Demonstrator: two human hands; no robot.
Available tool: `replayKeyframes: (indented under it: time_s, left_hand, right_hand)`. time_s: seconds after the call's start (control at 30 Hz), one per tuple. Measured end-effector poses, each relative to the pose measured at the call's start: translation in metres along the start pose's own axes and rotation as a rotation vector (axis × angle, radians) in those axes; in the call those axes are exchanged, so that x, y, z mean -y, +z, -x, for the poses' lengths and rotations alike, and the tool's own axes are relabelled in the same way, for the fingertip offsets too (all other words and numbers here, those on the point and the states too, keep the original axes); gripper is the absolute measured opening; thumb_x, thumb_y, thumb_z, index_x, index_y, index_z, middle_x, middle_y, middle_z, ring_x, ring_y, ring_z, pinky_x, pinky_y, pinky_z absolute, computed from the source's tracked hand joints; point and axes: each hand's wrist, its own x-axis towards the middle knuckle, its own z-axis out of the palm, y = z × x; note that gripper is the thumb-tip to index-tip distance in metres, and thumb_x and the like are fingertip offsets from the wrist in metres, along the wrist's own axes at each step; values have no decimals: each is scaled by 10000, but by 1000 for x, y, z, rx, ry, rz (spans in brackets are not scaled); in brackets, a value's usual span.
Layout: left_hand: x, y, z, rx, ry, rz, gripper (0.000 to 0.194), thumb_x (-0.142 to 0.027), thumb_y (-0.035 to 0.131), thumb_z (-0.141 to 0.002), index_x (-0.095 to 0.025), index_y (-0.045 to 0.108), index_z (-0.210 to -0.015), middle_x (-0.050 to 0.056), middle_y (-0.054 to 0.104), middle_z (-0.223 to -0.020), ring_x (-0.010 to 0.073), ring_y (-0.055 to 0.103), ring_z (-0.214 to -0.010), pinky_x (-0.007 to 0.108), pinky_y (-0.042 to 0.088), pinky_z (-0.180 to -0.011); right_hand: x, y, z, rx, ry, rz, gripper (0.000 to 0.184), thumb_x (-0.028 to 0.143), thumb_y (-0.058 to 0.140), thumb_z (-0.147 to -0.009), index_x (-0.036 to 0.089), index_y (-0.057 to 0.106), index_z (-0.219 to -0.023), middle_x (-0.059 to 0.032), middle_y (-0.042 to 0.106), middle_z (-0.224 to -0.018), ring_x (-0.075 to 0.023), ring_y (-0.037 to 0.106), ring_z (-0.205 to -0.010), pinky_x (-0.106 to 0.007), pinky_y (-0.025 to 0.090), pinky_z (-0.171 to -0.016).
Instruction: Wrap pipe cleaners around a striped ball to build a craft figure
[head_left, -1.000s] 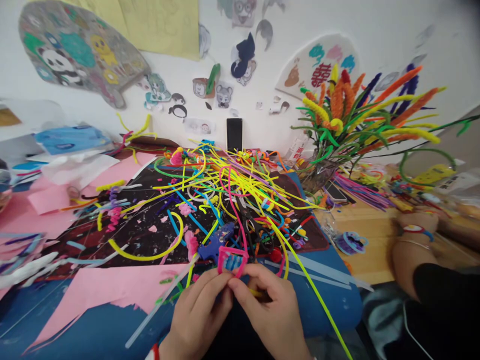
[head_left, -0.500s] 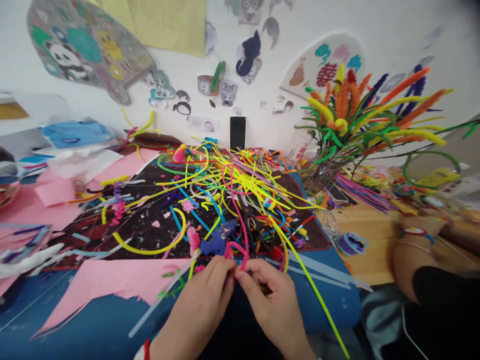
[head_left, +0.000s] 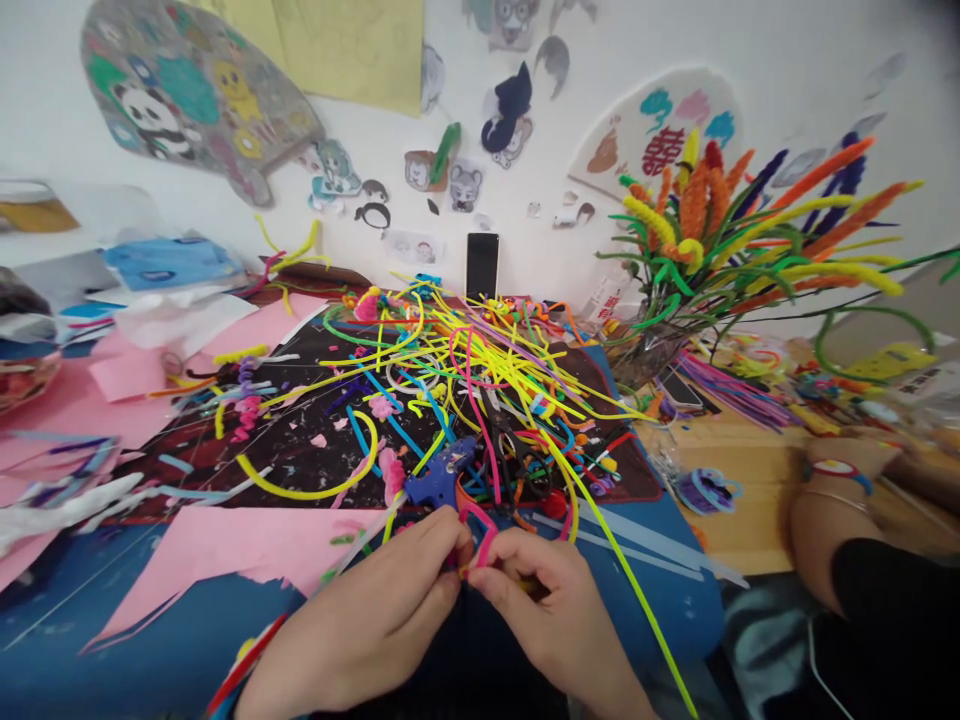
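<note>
Low at the table's front edge, my left hand [head_left: 409, 585] and my right hand [head_left: 536, 590] meet with fingers pinched. Between them is a bent pink pipe cleaner [head_left: 486, 522], its loop rising above the fingertips. Its lower end is hidden by my fingers. A bit of yellow shows under the right fingers, too small to name. Just beyond my left fingers lies a blue glue gun [head_left: 442, 474]. Black-handled scissors [head_left: 506, 450] rest behind my right hand, among loose pipe cleaners.
Yellow pipe cleaners [head_left: 502, 350] heap across the dark mat. Torn pink paper [head_left: 225, 560] lies left. Clear glue sticks [head_left: 637, 545] and a long yellow-green pipe cleaner [head_left: 637, 590] lie right. A vase of pipe-cleaner flowers [head_left: 645, 355] stands back right. Another person's arm [head_left: 825, 520] rests at far right.
My left hand has turned, its wrist now lower and farther left, showing a colourful wristband. The pink loop has shifted slightly down and right. The whole view has moved a little.
</note>
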Motion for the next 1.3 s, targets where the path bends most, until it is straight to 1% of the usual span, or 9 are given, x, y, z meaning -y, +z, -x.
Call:
replayKeyframes:
  time_s: [0.07,0.17,0.33,0.53,0.77,0.87,1.0,1.1,1.3]
  left_hand:
    - [1,-1,0,21,-25,20,180,-154,353,-957,-241,509,-973,2,633,-881,161,616,-768,241,504,-693]
    - [2,-6,-1,27,6,60,176,-164,387,-946,-242,545,-937,3,636,-880,159,595,-754,233,497,-690]
    - [1,-14,-5,100,4,142,197,-157,385,-957,-241,552,-893,-19,613,-834,145,567,-745,213,475,-692]
    - [7,-13,-7,134,42,163,156,-171,461,-971,-236,576,-889,-33,607,-809,129,533,-694,197,437,-641]
    - [13,-8,-6,134,-57,180,98,-184,535,-962,-233,600,-907,-33,653,-875,140,592,-785,208,440,-689]
    - [10,2,-2,29,-109,112,78,-187,533,-960,-231,587,-925,-19,651,-905,156,607,-800,237,449,-708]
    - [0,20,0,-194,-95,51,134,-112,485,-940,-213,563,-900,6,634,-882,169,610,-761,270,473,-708]
    - [-7,31,0,-350,-77,57,142,-94,489,-930,-216,555,-899,6,635,-874,161,628,-755,256,492,-691]
    - [-11,38,0,-558,-46,98,158,-80,562,-893,-238,562,-879,-31,649,-839,117,641,-736,181,528,-690]
  right_hand:
    - [0,0,0,8,-6,22,241,294,603,-879,181,574,-668,86,309,-512,-70,285,-471,-226,201,-455]
    - [-2,-1,1,41,-7,42,235,297,605,-880,186,585,-673,86,311,-507,-75,290,-472,-228,205,-459]
    - [-3,-6,2,107,1,55,177,274,605,-879,196,614,-720,76,397,-533,-84,351,-492,-216,244,-470]
    - [-3,-10,2,161,7,82,171,265,596,-883,201,604,-725,70,445,-558,-87,397,-513,-208,272,-489]
    - [-6,-7,5,86,-9,166,216,301,580,-911,190,608,-727,82,346,-535,-76,328,-489,-218,224,-477]
    - [-6,-3,7,23,-26,197,237,302,562,-914,184,592,-711,86,312,-520,-71,303,-468,-217,209,-463]
    - [-6,2,7,-98,15,185,269,319,554,-900,174,565,-674,91,305,-494,-64,275,-438,-211,187,-431]
    - [-4,7,6,-187,40,131,290,347,554,-890,169,562,-661,85,337,-482,-64,286,-425,-202,194,-416]
    - [0,16,5,-282,21,72,281,344,566,-854,162,573,-640,87,326,-470,-64,275,-409,-187,193,-390]
